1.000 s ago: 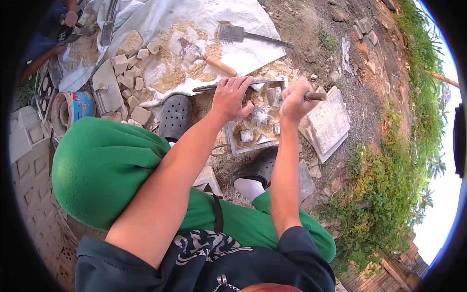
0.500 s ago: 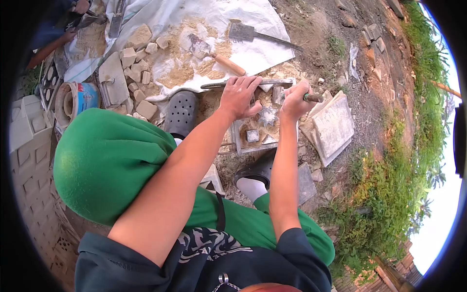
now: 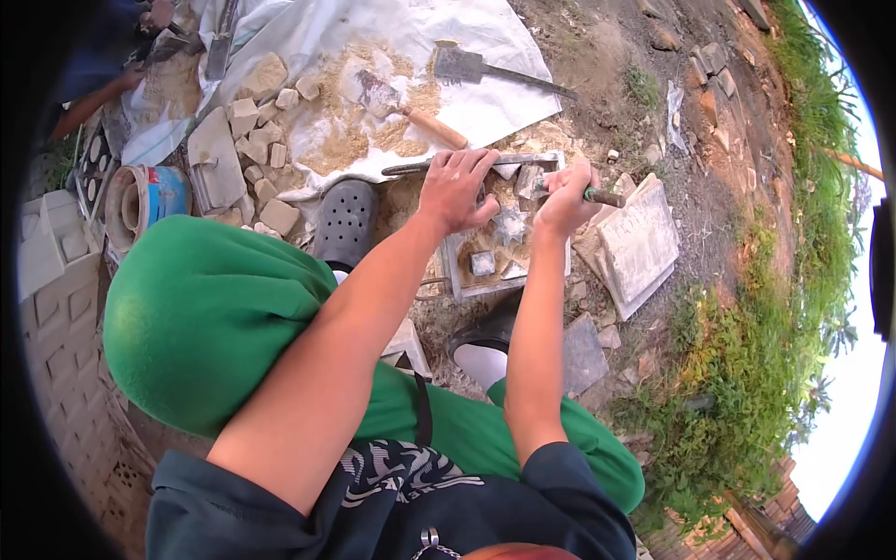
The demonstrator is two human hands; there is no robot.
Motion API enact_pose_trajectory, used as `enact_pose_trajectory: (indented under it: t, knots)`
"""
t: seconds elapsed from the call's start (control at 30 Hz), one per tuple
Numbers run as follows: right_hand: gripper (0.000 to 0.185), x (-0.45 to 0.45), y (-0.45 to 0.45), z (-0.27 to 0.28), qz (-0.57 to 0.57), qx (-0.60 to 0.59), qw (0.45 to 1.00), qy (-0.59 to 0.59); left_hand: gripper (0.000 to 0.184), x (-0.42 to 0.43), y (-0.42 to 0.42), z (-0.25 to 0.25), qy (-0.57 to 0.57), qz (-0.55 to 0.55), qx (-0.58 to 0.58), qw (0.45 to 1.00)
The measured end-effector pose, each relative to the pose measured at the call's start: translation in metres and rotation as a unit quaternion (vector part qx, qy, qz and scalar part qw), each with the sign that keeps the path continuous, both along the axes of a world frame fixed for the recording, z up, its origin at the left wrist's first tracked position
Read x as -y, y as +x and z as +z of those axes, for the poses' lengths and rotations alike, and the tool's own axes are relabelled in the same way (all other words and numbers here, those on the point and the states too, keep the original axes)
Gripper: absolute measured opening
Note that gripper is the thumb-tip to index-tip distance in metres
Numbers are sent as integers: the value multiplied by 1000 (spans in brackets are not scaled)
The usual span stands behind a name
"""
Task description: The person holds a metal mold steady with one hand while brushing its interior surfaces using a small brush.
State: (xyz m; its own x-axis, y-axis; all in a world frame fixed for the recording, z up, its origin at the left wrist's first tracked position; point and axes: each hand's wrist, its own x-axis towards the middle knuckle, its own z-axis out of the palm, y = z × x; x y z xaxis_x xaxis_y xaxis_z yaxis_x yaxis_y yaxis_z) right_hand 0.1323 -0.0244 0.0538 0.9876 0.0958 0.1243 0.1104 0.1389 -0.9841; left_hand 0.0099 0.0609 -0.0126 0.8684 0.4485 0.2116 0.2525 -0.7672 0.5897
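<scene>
A square metal mold (image 3: pixel 452 271) lies on the ground between my feet. Inside it are a star-shaped piece (image 3: pixel 510 225) and small blocks, one a grey cube (image 3: pixel 483 263). My left hand (image 3: pixel 455 191) is closed over the mold's far left corner, fingers across the rim and thumb inside. Under those fingers runs a long dark flat bar (image 3: pixel 403 170). My right hand (image 3: pixel 567 200) is wrapped round a tool with a dark round handle (image 3: pixel 607 197), above the mold's right side. The tool's working end is hidden or unclear, near a grey block (image 3: pixel 529 182).
A wooden-handled trowel (image 3: pixel 435 129) and a flat metal scraper (image 3: pixel 459 63) lie on a white sheet (image 3: pixel 509 35) with sandy powder. Stone chunks (image 3: pixel 254 147) and a bucket (image 3: pixel 166 198) stand left, stacked slabs (image 3: pixel 640 245) right. Another person's hand (image 3: pixel 129 77) works at upper left.
My right hand has shifted slightly down and left with the tool, showing more of the grey block. My left hand stays at the mold's corner.
</scene>
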Motion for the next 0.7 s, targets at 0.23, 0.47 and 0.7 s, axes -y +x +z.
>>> enact_pose_trajectory:
  t: [0.23, 0.47, 0.7]
  knots:
    - [45, 20, 27, 35, 320, -58, 943, 68, 67, 2, 0, 0, 1, -1, -5, 1000]
    - [48, 8, 27, 120, 208, -3, 975, 76, 65, 1, -2, -1, -7, 7, 26, 1000]
    - [45, 16, 15, 56, 170, 27, 983, 59, 65, 1, 1, 2, -9, 4, 25, 1000]
